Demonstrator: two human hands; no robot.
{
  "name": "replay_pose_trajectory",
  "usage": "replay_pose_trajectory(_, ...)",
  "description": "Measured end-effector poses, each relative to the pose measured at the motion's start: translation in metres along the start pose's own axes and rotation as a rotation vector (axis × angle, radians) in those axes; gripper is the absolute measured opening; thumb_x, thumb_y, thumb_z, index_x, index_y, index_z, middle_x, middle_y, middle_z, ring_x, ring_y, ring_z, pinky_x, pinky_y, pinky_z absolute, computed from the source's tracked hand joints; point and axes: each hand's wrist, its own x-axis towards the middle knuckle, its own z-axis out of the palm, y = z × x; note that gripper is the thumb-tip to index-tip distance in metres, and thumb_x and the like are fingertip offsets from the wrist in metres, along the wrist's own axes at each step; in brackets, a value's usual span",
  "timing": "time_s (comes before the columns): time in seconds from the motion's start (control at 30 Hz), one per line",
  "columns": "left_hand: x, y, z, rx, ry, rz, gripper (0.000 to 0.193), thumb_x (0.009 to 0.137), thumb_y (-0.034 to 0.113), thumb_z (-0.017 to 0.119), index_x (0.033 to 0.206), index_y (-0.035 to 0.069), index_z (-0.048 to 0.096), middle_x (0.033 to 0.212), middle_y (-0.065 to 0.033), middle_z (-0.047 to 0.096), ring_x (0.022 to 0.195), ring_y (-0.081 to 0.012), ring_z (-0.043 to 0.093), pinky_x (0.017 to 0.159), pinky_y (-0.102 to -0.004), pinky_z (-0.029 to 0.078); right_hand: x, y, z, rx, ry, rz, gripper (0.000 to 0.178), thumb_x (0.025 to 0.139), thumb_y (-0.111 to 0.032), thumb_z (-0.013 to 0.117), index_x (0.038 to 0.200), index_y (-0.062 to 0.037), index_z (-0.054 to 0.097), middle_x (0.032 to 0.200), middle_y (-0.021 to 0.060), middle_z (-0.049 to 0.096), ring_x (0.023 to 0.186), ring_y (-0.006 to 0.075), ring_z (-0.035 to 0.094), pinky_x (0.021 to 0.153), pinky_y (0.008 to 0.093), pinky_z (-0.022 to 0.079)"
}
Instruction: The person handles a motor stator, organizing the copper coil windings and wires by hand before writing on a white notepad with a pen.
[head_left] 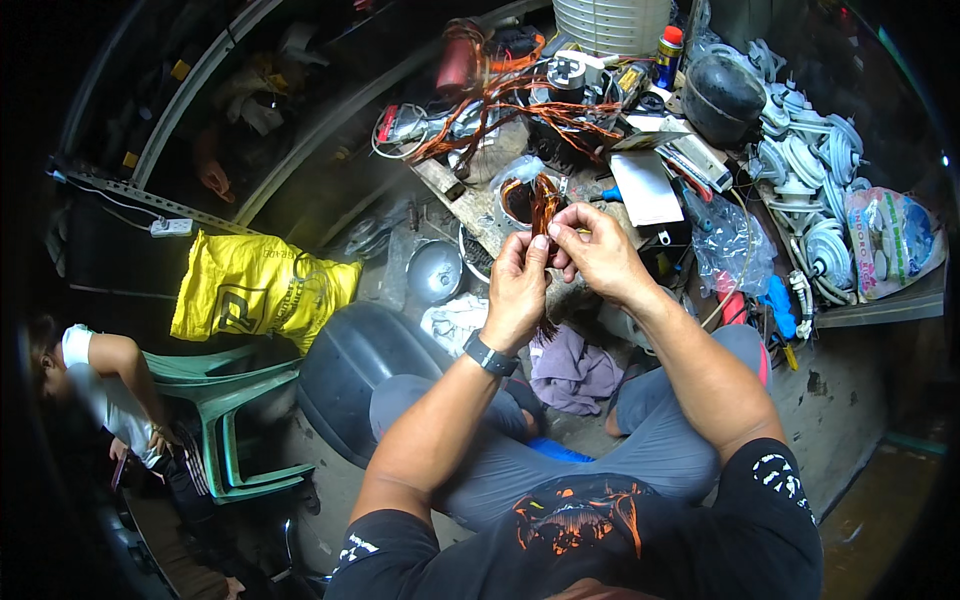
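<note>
Both my hands meet in front of me at a bundle of copper wire (544, 197). My left hand (516, 288) is closed round its lower part, thumb pointing up, and loose dark wire ends hang below the fingers. My right hand (603, 254) pinches at the bundle from the right, close to the left thumb; any single strand between its fingertips is too small to make out. Just beyond, a round metal motor housing (500, 212) with copper windings inside rests on the cluttered worktop, the bundle standing at its right side.
Tangled copper wire (480, 120) spreads over the worktop behind. A white sheet (645, 187) lies to the right, near piled white fan motor parts (810, 160). At left are a yellow sack (265, 290), a green plastic chair (225, 400) and another person (115, 390). A purple cloth (574, 370) lies below my hands.
</note>
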Motion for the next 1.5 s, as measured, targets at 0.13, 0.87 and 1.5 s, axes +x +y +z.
replay_pose_trajectory(0.13, 0.0, 0.004, 0.01, -0.038, 0.053, -0.014, 0.019, 0.105, 0.025, 0.051, 0.105, 0.007, 0.057, 0.091, 0.0009, 0.062, 0.075, -0.0035, 0.05, 0.065, -0.0199, 0.042, -0.003, 0.0, -0.003, 0.153, 0.085, -0.091, 0.013, 0.096, -0.009, 0.06, 0.102, 0.0009, 0.055, 0.08, 0.0091, 0.062, 0.06, 0.0118, 0.063, 0.047, 0.0249, 0.05)
replay_pose_trajectory(0.87, 0.002, -0.001, 0.022, -0.008, 0.013, -0.003, 0.018, 0.104, 0.023, 0.052, 0.101, 0.006, 0.057, 0.083, 0.0022, 0.06, 0.066, -0.0023, 0.045, 0.058, -0.0193, 0.038, -0.006, 0.0, -0.007, 0.07, 0.127, -0.061, 0.017, 0.096, -0.017, 0.064, 0.102, -0.0019, 0.062, 0.081, 0.0022, 0.066, 0.06, 0.006, 0.06, 0.052, 0.0228, 0.049)
replay_pose_trajectory(1.5, 0.0, 0.003, 0.011, -0.092, -0.055, -0.037, 0.016, 0.102, 0.023, 0.054, 0.11, 0.009, 0.058, 0.102, 0.0004, 0.065, 0.087, -0.0063, 0.06, 0.069, -0.0217, 0.044, -0.007, -0.009, 0.0, 0.238, 0.12, -0.036, 0.018, 0.095, -0.022, 0.067, 0.104, -0.008, 0.061, 0.08, -0.003, 0.06, 0.06, 0.0012, 0.055, 0.047, 0.0148, 0.041)
